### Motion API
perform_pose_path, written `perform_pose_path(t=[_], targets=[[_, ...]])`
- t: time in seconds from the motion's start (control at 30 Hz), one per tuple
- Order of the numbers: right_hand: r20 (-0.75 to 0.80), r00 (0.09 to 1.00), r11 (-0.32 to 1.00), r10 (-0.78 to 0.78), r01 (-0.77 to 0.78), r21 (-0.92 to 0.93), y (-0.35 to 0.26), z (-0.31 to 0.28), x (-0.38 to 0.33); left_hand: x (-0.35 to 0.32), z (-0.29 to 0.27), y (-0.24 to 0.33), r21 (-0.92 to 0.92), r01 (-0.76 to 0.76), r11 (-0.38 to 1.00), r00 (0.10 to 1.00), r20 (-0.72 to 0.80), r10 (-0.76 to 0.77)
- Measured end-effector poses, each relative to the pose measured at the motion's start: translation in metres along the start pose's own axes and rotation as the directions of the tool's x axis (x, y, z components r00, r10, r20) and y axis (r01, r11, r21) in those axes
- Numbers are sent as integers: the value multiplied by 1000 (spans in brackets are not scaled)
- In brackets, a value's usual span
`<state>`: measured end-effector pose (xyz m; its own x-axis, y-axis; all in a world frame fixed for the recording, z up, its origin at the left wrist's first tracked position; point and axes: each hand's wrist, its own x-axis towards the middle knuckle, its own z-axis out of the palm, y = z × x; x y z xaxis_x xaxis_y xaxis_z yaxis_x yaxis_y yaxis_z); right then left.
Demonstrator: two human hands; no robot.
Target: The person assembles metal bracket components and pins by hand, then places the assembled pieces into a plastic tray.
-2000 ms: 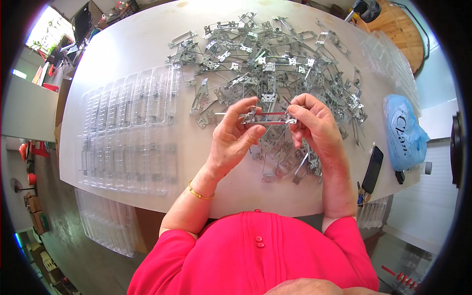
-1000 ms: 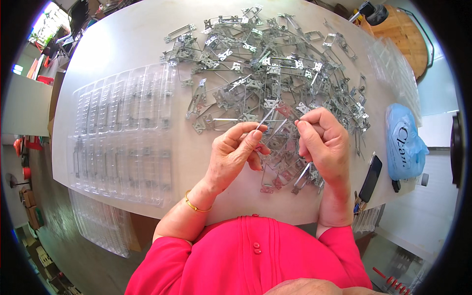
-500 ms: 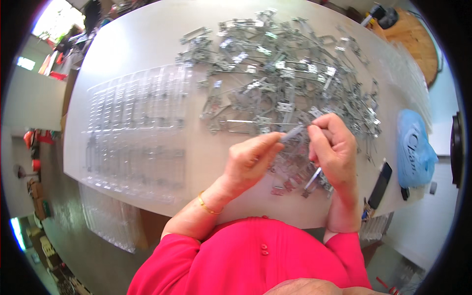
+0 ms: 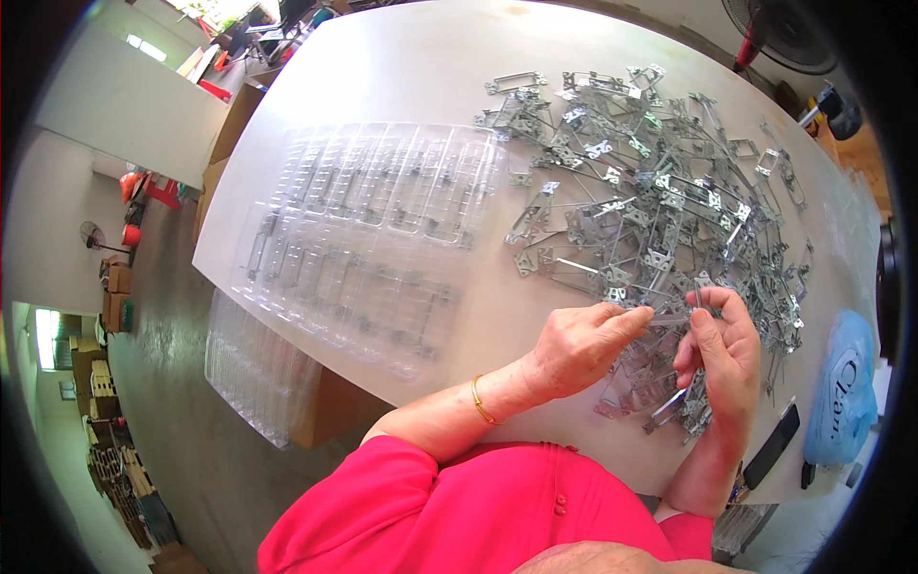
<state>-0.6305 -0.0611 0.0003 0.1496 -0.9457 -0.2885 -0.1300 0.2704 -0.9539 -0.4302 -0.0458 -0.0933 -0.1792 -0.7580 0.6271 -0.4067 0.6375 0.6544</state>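
Both my hands hold one thin metal bracket (image 4: 669, 320) just above the near edge of a big heap of the same grey stamped brackets (image 4: 650, 191). My left hand (image 4: 579, 349), with a gold bangle on its wrist, pinches the bracket's left end. My right hand (image 4: 724, 352) pinches its right end, fingers curled, and more metal pieces (image 4: 674, 407) stick out below its palm. The heap spreads over the right half of the white table (image 4: 402, 67).
Clear plastic blister trays (image 4: 368, 230) with several long pockets lie on the table's left half; some pockets hold brackets. A stack of more trays (image 4: 253, 368) sits on a box below the table edge. A blue bag (image 4: 841, 387) and a dark phone (image 4: 773, 446) lie at right.
The view has swung left and the hands sit lower right in the picture. The bracket, first held up level between both hands, is now down low over the heap's near edge.
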Motion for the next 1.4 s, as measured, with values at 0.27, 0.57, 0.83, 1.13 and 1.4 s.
perform_pose_path(t=[0.27,0.57,0.83,1.13,1.4], targets=[[-108,994,996,5,-14,-83,0,1,-7,-4,4,1,122,-100,987,995,1,101],[-382,855,936,-350,304,-177,1,-9,9,-7,4,8,-314,312,897,949,48,-313],[-195,976,995,-100,96,-28,-3,-5,-2,10,-9,10,-667,711,221,608,427,-670],[68,993,996,93,-92,-21,-3,1,-2,7,-9,9,-664,692,282,640,385,-664],[58,997,998,59,-59,0,-3,-2,-2,8,-9,10,-659,683,315,652,356,-670]])
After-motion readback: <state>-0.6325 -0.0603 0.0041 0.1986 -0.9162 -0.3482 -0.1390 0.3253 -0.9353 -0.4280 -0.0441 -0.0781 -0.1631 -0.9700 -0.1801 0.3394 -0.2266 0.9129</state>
